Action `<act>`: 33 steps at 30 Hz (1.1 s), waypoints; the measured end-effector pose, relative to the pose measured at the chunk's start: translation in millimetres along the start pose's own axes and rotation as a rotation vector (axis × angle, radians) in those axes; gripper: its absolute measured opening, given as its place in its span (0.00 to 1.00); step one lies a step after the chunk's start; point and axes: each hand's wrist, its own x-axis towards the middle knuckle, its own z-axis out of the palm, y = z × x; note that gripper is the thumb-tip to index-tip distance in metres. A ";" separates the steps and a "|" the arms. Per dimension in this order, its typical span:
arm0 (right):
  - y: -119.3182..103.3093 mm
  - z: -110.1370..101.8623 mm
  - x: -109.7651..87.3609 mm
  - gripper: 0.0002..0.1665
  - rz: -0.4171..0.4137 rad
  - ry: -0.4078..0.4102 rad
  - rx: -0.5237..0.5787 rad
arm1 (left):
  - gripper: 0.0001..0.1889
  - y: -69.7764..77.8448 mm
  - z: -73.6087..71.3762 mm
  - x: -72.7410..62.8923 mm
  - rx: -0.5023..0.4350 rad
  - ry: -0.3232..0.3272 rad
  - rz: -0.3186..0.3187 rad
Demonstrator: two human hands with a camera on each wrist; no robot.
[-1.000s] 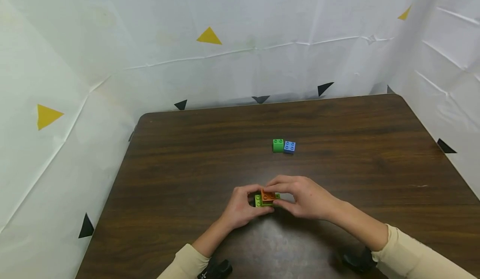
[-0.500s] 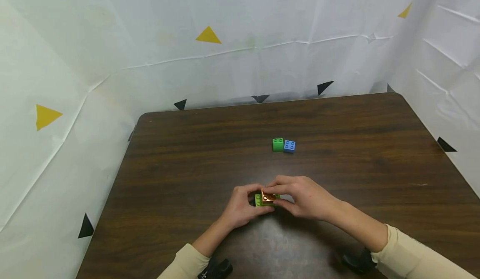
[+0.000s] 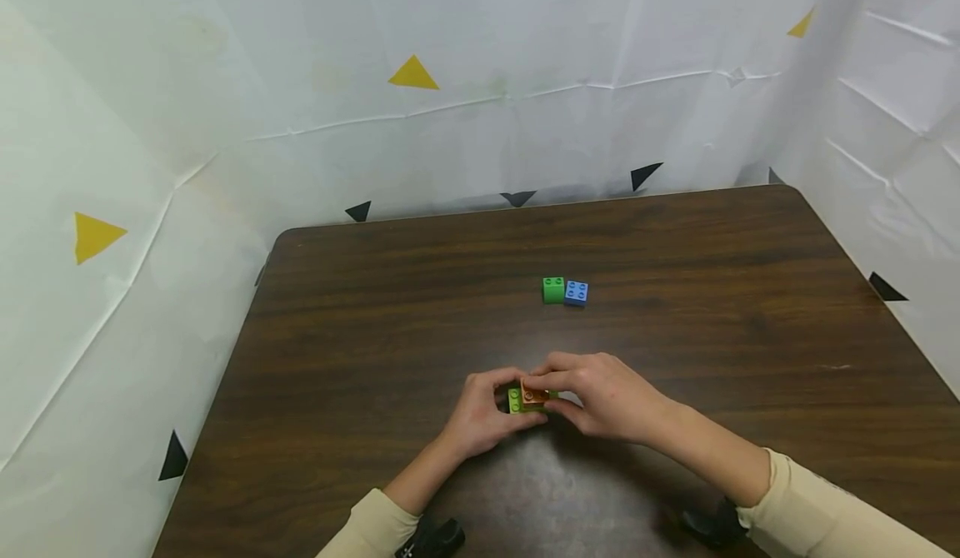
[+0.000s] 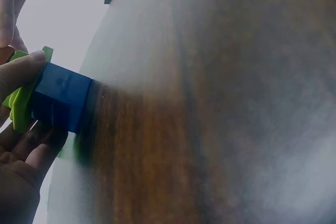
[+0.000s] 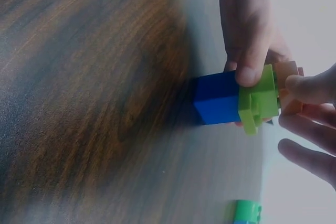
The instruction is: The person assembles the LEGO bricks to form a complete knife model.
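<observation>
In the right wrist view a blue block [image 5: 218, 98] stands on the table, with a lime green brick [image 5: 259, 98] on top of it and an orange brick [image 5: 287, 85] on the lime one. My left hand [image 3: 480, 415] grips the lime and blue pieces from the left, its thumb along the near side. From the right, my right hand [image 3: 600, 396] pinches the orange brick [image 3: 534, 393] between thumb and fingers. The blue block is hidden under the lime brick [image 3: 515, 401] in the head view; the left wrist view shows its side [image 4: 62, 95].
Farther back on the dark wooden table [image 3: 390, 308] a green brick [image 3: 553, 290] and a blue brick [image 3: 576, 293] sit side by side. White sheeting [image 3: 315, 158] with yellow and black triangles walls the table's back and sides.
Both hands stay in place around the stack. The orange brick tilts slightly, catching the light half a second ago. The whole head view shifts a little.
</observation>
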 end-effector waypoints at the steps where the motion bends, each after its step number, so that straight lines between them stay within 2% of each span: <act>1: -0.3 0.0 -0.1 0.22 0.004 -0.001 -0.001 | 0.17 0.0 -0.1 0.0 -0.005 -0.002 -0.003; 5: -1.3 0.5 -0.2 0.23 0.019 -0.010 -0.009 | 0.17 0.9 -0.8 -0.4 -0.004 -0.005 -0.014; 22: -3.1 1.6 -0.3 0.23 0.011 -0.011 -0.060 | 0.17 0.0 -1.6 -1.7 0.056 -0.007 0.011; 33: -4.4 0.6 1.9 0.24 0.017 -0.010 -0.091 | 0.19 1.7 -0.9 -1.4 0.061 -0.006 -0.014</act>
